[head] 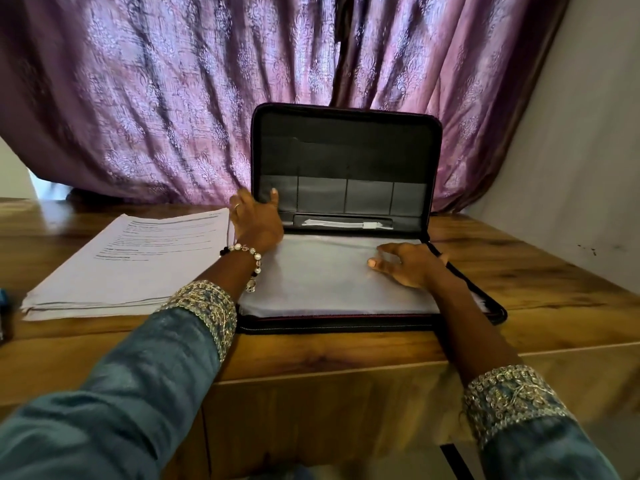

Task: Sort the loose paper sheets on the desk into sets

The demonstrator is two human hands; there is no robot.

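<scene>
A black zippered folder (346, 161) stands open on the wooden desk (519, 265), its lid upright against the purple curtain (156, 98) at the far side. The left hand (256, 220) grips the lid's lower left edge, thumb curled onto the inner pocket panel and fingers behind it. The right hand (408, 265) lies on the white sheets (322, 282) in the folder's flat near half, fingers spread and relaxed, holding nothing. Just left of the folder, touching or nearly touching its edge, sits a stack of printed papers (131, 265) (lines of text show, but too blurred to read). A small white label (370, 225) on the folder's spine strip is also unreadable.
</scene>
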